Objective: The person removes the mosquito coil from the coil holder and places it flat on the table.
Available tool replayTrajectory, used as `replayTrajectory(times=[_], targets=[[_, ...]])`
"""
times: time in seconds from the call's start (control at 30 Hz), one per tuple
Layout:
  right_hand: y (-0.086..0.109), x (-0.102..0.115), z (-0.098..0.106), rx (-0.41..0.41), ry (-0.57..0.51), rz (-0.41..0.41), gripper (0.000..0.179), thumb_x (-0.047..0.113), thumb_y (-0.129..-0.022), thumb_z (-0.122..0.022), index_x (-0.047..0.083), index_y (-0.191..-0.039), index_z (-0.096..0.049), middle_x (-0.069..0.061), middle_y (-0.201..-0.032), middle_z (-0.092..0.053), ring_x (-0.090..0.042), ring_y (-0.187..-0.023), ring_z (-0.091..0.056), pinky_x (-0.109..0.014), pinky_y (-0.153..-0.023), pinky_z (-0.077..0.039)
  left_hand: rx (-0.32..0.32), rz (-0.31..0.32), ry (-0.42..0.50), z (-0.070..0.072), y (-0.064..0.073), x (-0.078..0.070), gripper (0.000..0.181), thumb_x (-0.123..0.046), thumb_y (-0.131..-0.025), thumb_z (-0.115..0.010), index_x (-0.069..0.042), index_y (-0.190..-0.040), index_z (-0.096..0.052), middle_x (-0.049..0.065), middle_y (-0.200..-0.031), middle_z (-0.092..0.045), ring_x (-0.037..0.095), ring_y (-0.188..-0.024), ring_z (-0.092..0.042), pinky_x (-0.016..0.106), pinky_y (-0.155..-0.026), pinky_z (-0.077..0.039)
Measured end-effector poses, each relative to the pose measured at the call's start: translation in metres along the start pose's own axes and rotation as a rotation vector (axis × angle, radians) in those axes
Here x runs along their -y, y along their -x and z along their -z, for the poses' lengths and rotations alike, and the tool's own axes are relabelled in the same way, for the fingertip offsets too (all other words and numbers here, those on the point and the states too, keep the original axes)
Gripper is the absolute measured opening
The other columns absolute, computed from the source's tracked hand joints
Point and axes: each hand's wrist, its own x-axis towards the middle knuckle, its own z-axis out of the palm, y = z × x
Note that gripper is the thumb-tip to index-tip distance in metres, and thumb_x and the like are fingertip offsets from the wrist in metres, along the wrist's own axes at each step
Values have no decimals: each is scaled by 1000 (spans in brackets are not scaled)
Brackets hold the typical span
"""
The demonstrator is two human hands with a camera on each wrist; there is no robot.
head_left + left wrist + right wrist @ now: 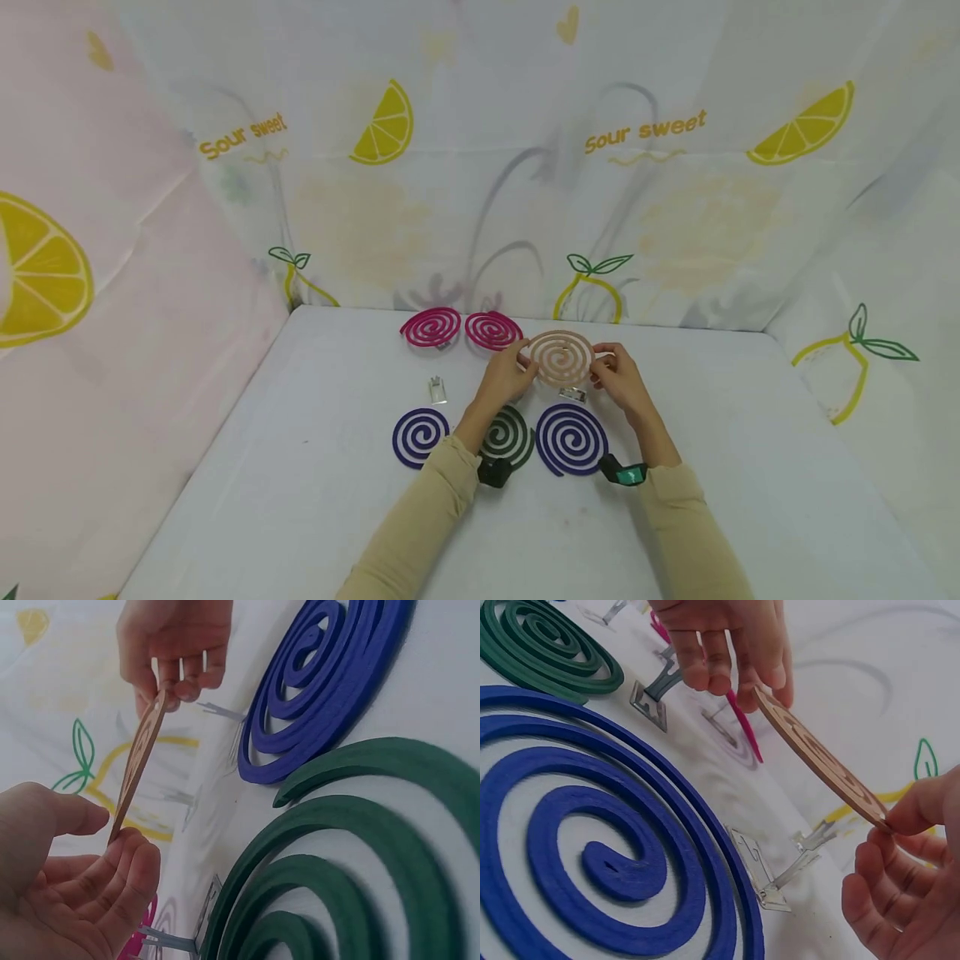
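A tan mosquito coil (562, 358) is held up off the table, tilted, between both hands. My left hand (507, 377) pinches its left edge between thumb and fingers. On the opposite edge, my right hand (618, 379) grips the coil, its thumb on one face and fingertips against the other, as the right wrist view shows. Just below the coil, a small metal coil stand (573, 394) lies on the table with raised prongs (799, 868). Nearer to me are a green coil (504, 435), partly hidden by my left wrist, and a blue coil (572, 440).
Another blue coil (421, 437) lies at the left of the front row. A metal stand (437, 390) sits behind it. Two pink coils (431, 327) are raised at the back of the white table (315, 500), before a lemon-print cloth (465, 208).
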Motion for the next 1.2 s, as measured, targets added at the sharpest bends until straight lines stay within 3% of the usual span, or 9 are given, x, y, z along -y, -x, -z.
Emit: replayTrajectory(times=[0.4,0.7,0.87,1.2], targets=[[18,-1,-2,3,-53,0,36,13,-94,-54,-1,-125,-45,2,-79,-61,-7,-66,-56,-21,-63,-51,-12,23,102,0,18,3,41,-16,-88,-59,-4,-127,-56,9,-91,-71,18,-74,-69,22,-64,-51],[31,1,-3,45,-46,11,36,15,-95,-53,-1,-126,-44,-6,-83,-62,-9,-68,-57,-22,-64,-51,-35,63,188,4,32,3,39,-13,-88,-58,-5,-126,-57,9,-94,-71,19,-79,-70,22,-64,-52],[34,-2,-2,64,-47,-1,37,16,-96,-53,0,-128,-43,-6,-86,-62,-10,-71,-57,-23,-66,-51,-19,63,200,6,37,2,39,-15,-90,-58,-6,-127,-57,9,-97,-71,20,-82,-70,22,-64,-52],[51,0,-1,20,-37,-39,34,12,-95,-52,0,-126,-46,-6,-87,-62,-8,-71,-57,-23,-68,-51,32,59,229,0,55,3,40,-16,-90,-59,-6,-128,-56,11,-102,-70,22,-86,-69,24,-68,-52]])
